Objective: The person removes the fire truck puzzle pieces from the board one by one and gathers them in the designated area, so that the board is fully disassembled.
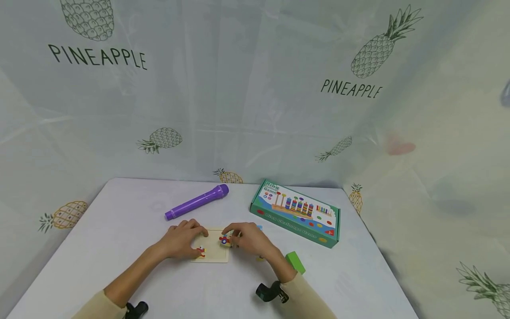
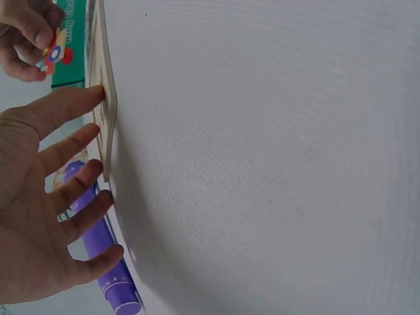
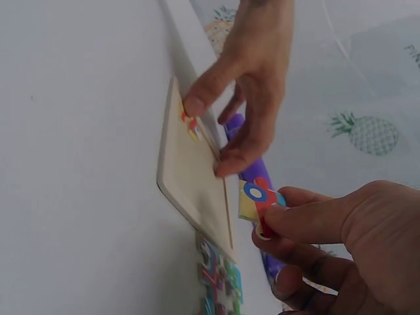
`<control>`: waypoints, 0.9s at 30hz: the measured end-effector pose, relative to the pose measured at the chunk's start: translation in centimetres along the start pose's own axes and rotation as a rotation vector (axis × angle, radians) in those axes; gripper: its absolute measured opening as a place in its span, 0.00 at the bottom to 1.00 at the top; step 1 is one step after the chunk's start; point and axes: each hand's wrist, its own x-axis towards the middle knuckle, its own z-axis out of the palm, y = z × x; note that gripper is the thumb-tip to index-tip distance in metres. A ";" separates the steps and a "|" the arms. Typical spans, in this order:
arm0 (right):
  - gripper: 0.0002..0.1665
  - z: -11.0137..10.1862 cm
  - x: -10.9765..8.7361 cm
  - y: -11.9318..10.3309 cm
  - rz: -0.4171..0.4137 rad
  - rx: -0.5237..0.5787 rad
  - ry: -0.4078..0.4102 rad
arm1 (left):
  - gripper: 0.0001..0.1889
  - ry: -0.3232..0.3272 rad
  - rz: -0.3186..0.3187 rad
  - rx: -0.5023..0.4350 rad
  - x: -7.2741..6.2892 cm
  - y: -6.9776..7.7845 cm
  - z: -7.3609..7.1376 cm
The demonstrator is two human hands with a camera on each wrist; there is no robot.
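A shallow pale wooden puzzle board point(image 1: 217, 256) lies on the table between the hands. One colourful puzzle piece point(image 3: 192, 128) sits at the board's left end. The thumb of my left hand point(image 1: 181, 239) rests at that piece, and its other fingers are spread towards the board's far edge, fairly straight in the left wrist view. Above the board's right side, my right hand point(image 1: 252, 239) pinches a second puzzle piece point(image 3: 254, 195) between thumb and fingers. That piece shows red, yellow and blue, with a round blue-and-white mark. Several more puzzle pieces point(image 3: 215, 269) lie beyond the board's right end, partly hidden by the right hand.
A purple toy microphone point(image 1: 197, 203) lies behind the left hand. The green Ring Challenge Game box point(image 1: 296, 214) stands at the back right. A bright green block point(image 1: 295, 262) is beside the right forearm. Behind the table hangs a pineapple-print curtain point(image 1: 247, 88).
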 end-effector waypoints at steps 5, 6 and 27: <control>0.12 -1.1 -0.4 0.9 0.008 -0.021 -0.008 | 0.25 0.003 0.003 0.000 -0.1 0.1 -0.1; 0.12 -1.3 -0.5 1.1 0.010 -0.022 -0.015 | 0.25 0.004 0.004 -0.001 -0.1 0.0 -0.1; 0.12 -2.3 -2.2 2.8 0.108 -0.067 -0.194 | 0.26 0.004 -0.009 -0.015 -0.3 0.2 -0.1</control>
